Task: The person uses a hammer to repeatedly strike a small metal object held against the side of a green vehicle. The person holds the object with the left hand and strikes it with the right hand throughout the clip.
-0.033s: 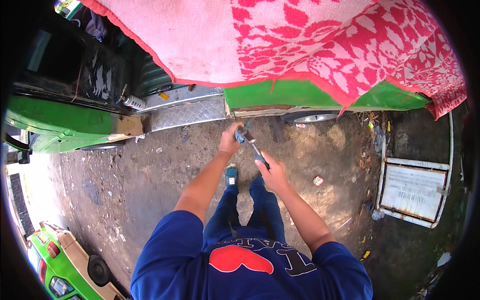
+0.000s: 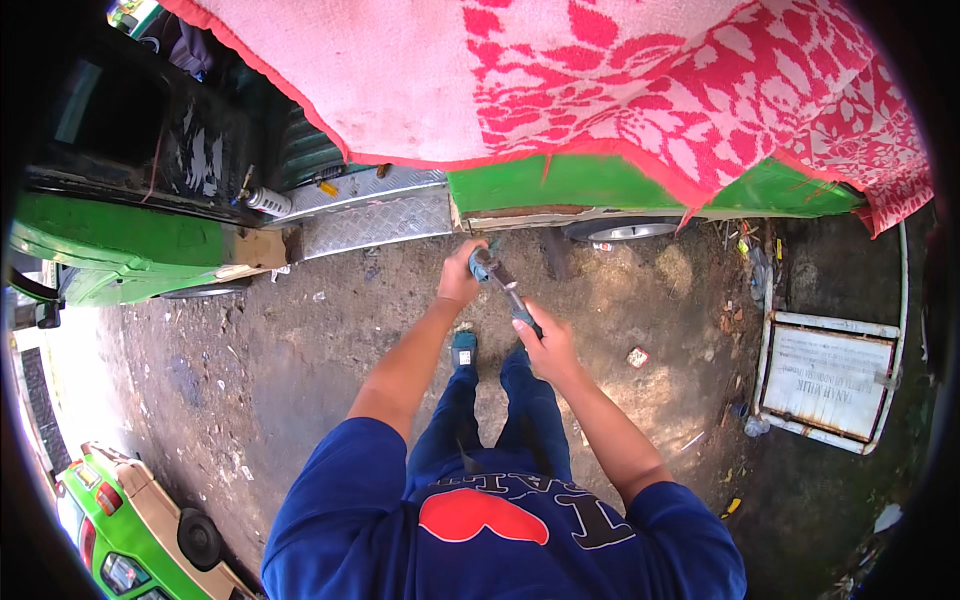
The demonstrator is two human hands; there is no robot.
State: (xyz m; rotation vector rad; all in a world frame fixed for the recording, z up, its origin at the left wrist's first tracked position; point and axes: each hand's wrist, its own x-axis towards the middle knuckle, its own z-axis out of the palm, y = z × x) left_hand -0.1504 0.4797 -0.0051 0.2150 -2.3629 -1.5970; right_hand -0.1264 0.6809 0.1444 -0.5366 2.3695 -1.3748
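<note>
Far L of both hands, back toward the body: green/tan car [image 2: 150,520], partly cut off. Fwd-L of L hand: green bodywork [image 2: 120,240], then white canister [image 2: 268,203] beside a treadplate step [image 2: 378,225]. Straight ahead, past both hands: pink/red blanket [image 2: 400,80] draped over green panel [image 2: 560,180]; it hides most of that side, biggest obstruction. Wheel [image 2: 630,231] under the panel, fwd-R of R hand. R of R hand: small red/white litter pc [image 2: 637,357] on the ground; further R, rusty white-framed sign [image 2: 835,375], can't tell if flat or leaning.

Tool [image 2: 509,290] is btwn the hands, held out in front of the body. Long axis diagonal: handle end near-R, blue end [image 2: 481,265] far-L, so it pts fwd-L. L hand [image 2: 462,273] curled round the blue end, exact finger posn unclear. R hand [image 2: 548,345] wrapped round the dark handle [image 2: 527,318].
</note>
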